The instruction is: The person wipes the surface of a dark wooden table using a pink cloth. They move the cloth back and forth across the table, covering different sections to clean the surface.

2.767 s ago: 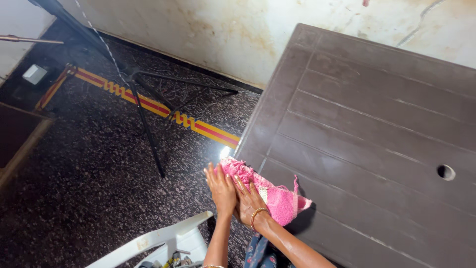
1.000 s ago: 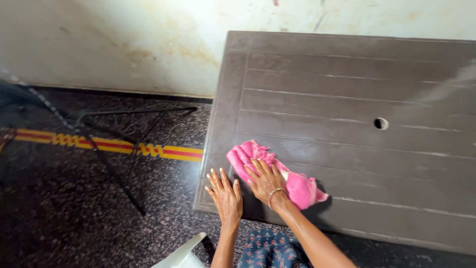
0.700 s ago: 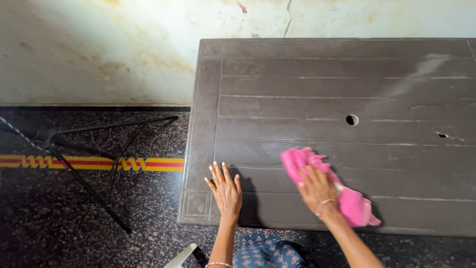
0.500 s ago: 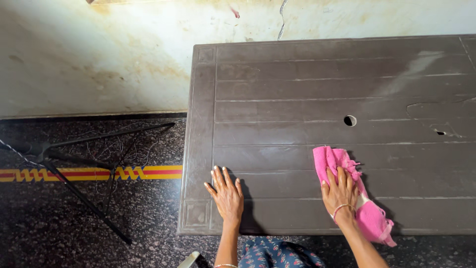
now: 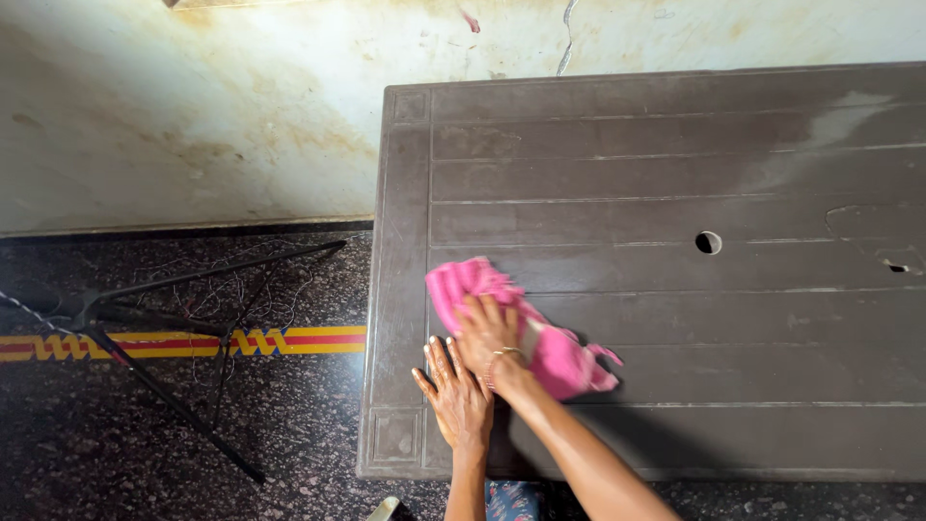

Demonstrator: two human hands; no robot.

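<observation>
Right hand (image 5: 489, 333) swept pink cloth (image 5: 540, 333) back left beside left hand (image 5: 459, 397).

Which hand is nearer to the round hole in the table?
Right. The right hand presses on the pink cloth, left of the hole. The left hand lies flat nearer the table's front edge, farther away.

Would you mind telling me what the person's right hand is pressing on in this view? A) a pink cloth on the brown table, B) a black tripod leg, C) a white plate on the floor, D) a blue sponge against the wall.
A: the right hand lies flat on the pink cloth spread on the brown table, while the left hand rests on the tabletop beside it.
</observation>
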